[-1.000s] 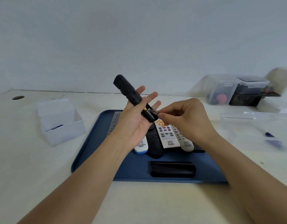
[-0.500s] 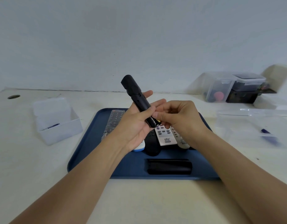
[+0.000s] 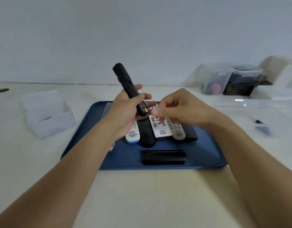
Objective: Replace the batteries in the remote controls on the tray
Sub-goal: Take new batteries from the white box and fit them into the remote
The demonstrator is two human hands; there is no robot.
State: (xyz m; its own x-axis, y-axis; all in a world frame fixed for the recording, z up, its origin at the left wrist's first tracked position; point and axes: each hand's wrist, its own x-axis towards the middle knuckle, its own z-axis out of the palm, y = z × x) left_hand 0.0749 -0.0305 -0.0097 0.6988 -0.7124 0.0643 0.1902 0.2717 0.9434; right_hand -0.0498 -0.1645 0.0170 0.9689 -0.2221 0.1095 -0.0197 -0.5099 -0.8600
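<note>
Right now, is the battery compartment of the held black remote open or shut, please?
Open: the black remote shows an exposed battery, and its cover lies on the tray.

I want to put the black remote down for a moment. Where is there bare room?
Bare tray floor lies right of the battery cover, and bare table lies in front of the tray between the forearms. The tray's middle is crowded with remotes lying side by side.
</note>
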